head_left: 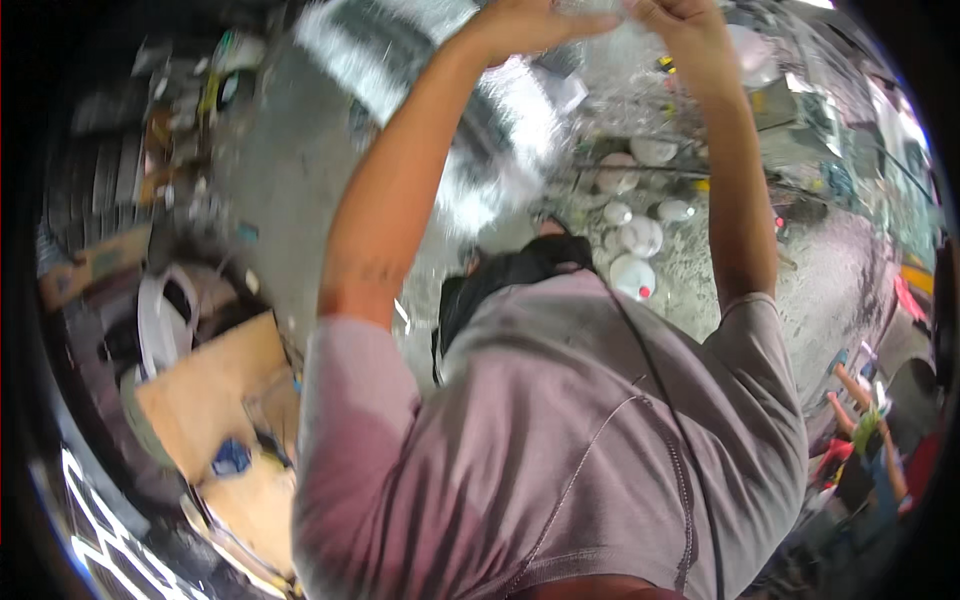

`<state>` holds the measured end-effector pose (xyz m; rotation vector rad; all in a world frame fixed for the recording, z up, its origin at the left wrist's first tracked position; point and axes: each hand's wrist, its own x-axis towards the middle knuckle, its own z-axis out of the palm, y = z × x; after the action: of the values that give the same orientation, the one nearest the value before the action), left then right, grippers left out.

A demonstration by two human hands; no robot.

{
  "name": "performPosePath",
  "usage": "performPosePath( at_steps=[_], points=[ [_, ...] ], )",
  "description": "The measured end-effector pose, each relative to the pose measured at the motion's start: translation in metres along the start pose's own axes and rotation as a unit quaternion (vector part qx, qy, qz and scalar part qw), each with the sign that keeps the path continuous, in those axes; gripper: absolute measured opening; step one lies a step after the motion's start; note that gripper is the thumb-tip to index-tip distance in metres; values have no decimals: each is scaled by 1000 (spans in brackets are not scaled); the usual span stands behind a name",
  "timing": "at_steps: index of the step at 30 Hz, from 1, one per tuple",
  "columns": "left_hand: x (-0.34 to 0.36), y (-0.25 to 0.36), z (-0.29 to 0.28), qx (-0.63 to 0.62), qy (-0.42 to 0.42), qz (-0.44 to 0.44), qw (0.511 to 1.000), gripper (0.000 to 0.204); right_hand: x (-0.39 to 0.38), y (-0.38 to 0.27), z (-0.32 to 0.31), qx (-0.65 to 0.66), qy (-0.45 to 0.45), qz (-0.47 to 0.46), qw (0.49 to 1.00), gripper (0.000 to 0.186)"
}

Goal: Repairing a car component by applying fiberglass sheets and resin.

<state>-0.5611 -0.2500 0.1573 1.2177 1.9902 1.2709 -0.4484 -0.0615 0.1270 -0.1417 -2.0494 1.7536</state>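
Both my arms reach up to the top edge of the view, where the hands are partly cut off. On my left hand (520,28), one digit stretches out toward the right hand, and I see nothing held in it. The fingers of my right hand (682,14) are bent together; whatever may be between them is too small or hidden. Below and beside my left hand lies a shiny, silvery sheet-like surface (500,150), blurred, with bright reflections. A small gap separates the two hands.
Several white rounded containers (640,236) stand on the grey floor (270,190) near my feet. Cardboard (215,390) and a white curved object (160,325) lie at left. Stacked goods (175,140) line the far left. Other people (880,430) are at the lower right.
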Motion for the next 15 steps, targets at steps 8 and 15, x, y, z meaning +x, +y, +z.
performPosePath(
  at_steps=[8,15],
  points=[
    [-73,-50,-55,25,-131,-93,987,21,-42,-32,95,-119,-32,127,984,22],
    [-151,-115,-129,-21,55,-79,995,30,-70,26,200,-19,92,104,990,25]
  ],
)
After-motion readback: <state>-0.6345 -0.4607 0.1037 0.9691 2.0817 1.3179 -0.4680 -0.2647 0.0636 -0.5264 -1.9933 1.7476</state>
